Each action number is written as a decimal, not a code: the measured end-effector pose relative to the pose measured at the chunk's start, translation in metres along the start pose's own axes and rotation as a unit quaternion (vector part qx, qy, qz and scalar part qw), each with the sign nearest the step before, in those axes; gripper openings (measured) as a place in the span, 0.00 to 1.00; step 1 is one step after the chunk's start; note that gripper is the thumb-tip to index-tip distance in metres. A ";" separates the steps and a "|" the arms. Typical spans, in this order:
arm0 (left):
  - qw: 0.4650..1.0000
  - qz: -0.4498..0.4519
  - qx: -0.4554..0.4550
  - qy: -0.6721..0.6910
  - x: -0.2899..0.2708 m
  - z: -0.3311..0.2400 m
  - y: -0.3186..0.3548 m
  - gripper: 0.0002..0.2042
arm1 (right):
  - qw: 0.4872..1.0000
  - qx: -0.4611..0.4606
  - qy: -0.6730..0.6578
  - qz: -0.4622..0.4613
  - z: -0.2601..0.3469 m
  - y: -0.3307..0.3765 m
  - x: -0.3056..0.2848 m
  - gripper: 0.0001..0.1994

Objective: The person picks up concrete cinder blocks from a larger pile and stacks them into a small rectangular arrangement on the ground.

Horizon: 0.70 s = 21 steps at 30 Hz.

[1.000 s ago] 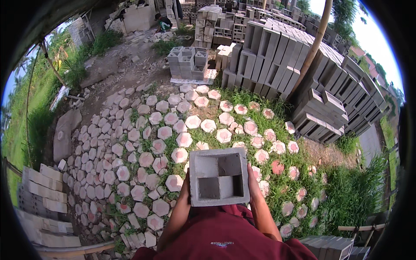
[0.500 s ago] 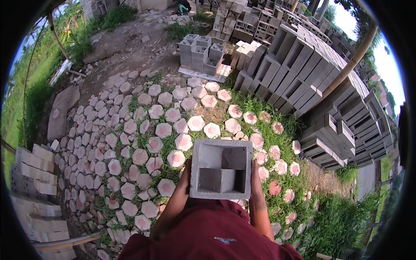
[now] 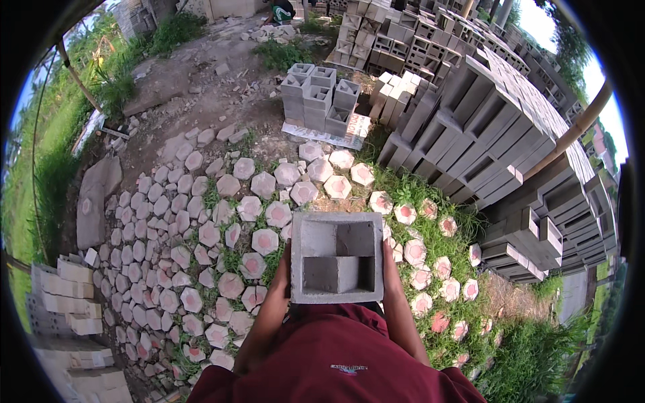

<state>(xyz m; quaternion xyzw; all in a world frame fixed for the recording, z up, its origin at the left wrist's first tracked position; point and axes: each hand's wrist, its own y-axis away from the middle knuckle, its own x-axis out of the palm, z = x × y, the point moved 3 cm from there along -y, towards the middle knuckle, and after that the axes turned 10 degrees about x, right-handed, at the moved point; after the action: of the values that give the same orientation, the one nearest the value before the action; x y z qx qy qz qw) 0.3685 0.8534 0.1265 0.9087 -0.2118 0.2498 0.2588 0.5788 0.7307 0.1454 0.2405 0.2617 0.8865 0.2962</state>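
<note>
A square grey concrete block (image 3: 338, 256) with a hollow, stepped inside is held in front of my maroon shirt, its open side facing up. My left hand (image 3: 283, 269) presses against its left wall, and my right hand (image 3: 392, 270) presses against the right wall. The fingers are mostly hidden along the sides and underneath. Farther ahead, several similar hollow blocks (image 3: 317, 101) are stacked on a flat printed sheet (image 3: 356, 132) on the ground, well apart from the block I carry.
Hexagonal paving stones (image 3: 252, 266) with grass between them cover the ground. Tall rows of grey blocks (image 3: 470, 121) rise on the right, near a slanted bamboo pole (image 3: 571, 134). Pale blocks (image 3: 70, 289) are piled at the left. Another person (image 3: 281, 11) is far ahead.
The stack of blocks and the paving stones sit lower and nearer in view, so I have moved forward. The block stays between my two hands.
</note>
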 end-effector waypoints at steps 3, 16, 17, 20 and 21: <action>1.000 -0.013 -0.007 0.003 0.001 -0.019 -0.056 0.29 | 0.999 0.031 0.003 0.005 0.024 -0.052 0.016 0.39; 0.997 -0.073 -0.003 0.009 0.033 -0.138 -0.362 0.30 | 0.989 0.073 0.000 0.132 0.192 -0.340 0.102 0.34; 0.997 -0.074 0.000 0.006 0.038 -0.151 -0.385 0.30 | 0.988 0.070 0.038 0.131 0.209 -0.361 0.109 0.34; 0.996 -0.084 -0.008 0.022 0.048 -0.177 -0.437 0.30 | 0.980 0.114 0.058 0.150 0.274 -0.390 0.144 0.31; 0.996 -0.080 -0.013 0.031 0.050 -0.186 -0.459 0.30 | 0.975 0.097 0.106 0.169 0.288 -0.408 0.151 0.30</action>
<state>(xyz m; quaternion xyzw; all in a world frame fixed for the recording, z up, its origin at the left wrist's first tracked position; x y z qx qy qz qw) 0.5798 1.3039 0.1259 0.9112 -0.1333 0.2535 0.2961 0.8024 1.2025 0.1545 0.2141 0.3320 0.9145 0.0875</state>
